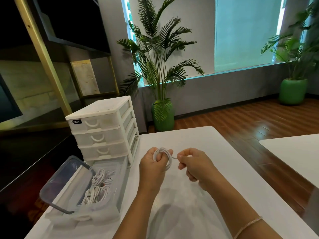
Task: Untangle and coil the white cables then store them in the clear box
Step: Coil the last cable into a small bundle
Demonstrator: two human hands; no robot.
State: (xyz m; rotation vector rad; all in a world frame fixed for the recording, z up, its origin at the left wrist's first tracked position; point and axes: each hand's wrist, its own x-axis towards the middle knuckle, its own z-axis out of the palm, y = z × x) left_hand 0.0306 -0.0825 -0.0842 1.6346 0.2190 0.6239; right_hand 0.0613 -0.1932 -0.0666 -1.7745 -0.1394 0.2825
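White cable coil (pixel 163 158) sat looped round my left hand's (pixel 151 167) curled fingers above the table (pixel 224 169); my right hand (pixel 195 165) pinched its free end. Clear box (pixel 103 211) held coiled cables left, drawer unit (pixel 103 128) behind.

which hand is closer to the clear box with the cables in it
Left. The left hand, holding the white coil, sits just right of the clear box; the right hand, pinching the cable end, is farther right.
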